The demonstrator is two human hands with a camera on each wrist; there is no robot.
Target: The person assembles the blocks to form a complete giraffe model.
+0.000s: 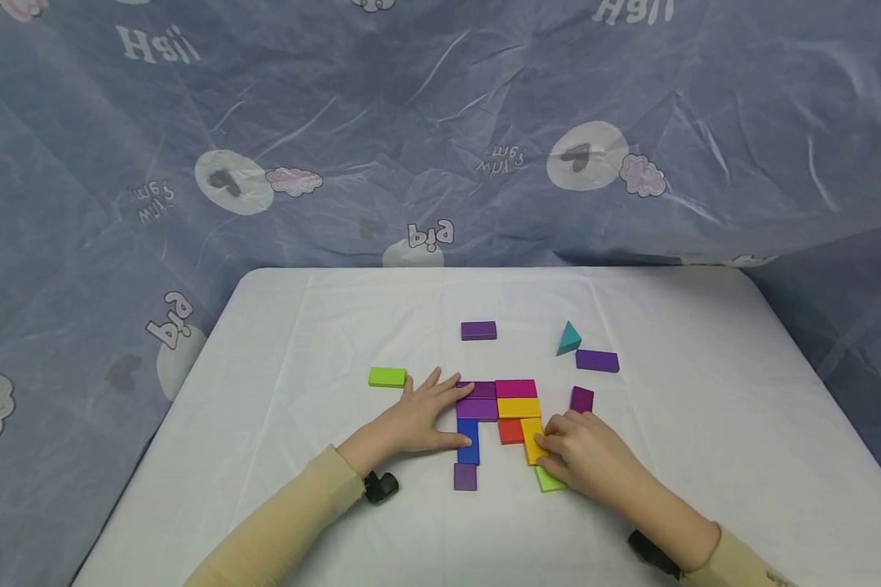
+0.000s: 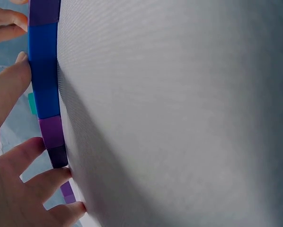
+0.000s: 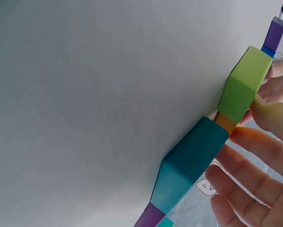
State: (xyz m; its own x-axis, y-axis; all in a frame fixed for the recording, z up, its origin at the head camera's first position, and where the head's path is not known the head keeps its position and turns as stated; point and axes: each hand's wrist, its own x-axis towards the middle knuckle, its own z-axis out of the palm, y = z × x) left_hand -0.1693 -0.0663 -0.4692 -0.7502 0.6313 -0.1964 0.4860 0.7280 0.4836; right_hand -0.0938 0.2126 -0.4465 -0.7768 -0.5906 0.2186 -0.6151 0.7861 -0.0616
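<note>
Several coloured blocks lie joined in a flat shape on the white table. My left hand (image 1: pixel 427 414) spreads over its left side, the thumb on a blue block (image 1: pixel 467 452) and fingertips at the upper purple block (image 1: pixel 480 390). On the right side, my right hand (image 1: pixel 595 458) holds a yellow block (image 1: pixel 532 436) between thumb and index finger. A red block (image 1: pixel 510 431) touches it on the left, and a light green block (image 1: pixel 551 481) sits below. In the right wrist view a teal block (image 3: pixel 191 161) stands beside the fingers; the hand hides it in the head view.
Loose blocks lie around: a light green one (image 1: pixel 387 377) at left, purple ones (image 1: pixel 479 330) (image 1: pixel 597 360) farther back, a teal triangle (image 1: pixel 568 338), and a dark purple block (image 1: pixel 582 399) by the right hand. A patterned blue sheet (image 1: pixel 440 139) hangs behind the table (image 1: pixel 301 326).
</note>
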